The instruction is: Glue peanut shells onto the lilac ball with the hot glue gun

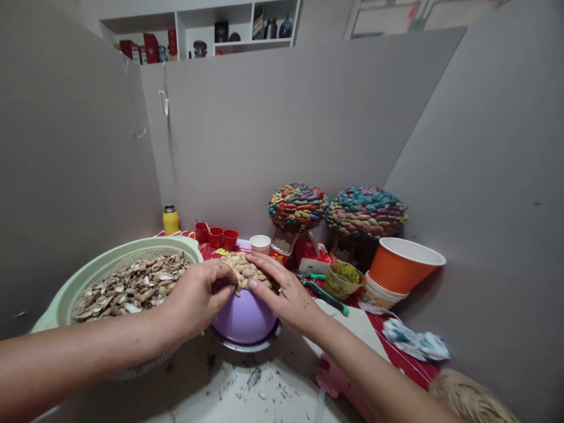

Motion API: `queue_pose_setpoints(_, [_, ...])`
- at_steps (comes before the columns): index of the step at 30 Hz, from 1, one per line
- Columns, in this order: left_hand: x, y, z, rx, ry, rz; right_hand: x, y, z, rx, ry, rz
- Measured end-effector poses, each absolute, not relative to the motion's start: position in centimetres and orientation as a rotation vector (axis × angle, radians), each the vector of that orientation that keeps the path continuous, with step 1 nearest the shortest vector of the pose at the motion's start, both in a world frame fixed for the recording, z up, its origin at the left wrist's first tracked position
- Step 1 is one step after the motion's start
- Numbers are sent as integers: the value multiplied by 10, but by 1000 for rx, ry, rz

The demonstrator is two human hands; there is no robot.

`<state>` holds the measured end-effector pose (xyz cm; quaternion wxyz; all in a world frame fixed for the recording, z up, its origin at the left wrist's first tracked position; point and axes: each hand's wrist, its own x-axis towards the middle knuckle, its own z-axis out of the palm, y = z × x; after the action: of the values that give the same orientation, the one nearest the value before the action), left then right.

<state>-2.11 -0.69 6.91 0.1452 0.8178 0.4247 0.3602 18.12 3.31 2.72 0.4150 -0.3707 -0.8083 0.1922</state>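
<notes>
The bowl [245, 320] is plain light purple, and the shells [251, 272] on it are pale yellow-brown. The basket [57, 305] is pale green; its heap [132, 286] is brown and grey with some white pieces. The bottle [171, 223] is yellow. One dome [298, 208] mixes red, yellow and blue, the other dome [367, 212] turquoise, purple and green. The large cup [399, 267] is orange outside and white inside. The whitish table [215, 399] has dark blue spots.
</notes>
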Motion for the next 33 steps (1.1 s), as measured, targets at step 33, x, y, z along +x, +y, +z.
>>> queue_pose_setpoints(33, [-29,23,75,1907,1182,836,154,19,26,-1165,-1982,239])
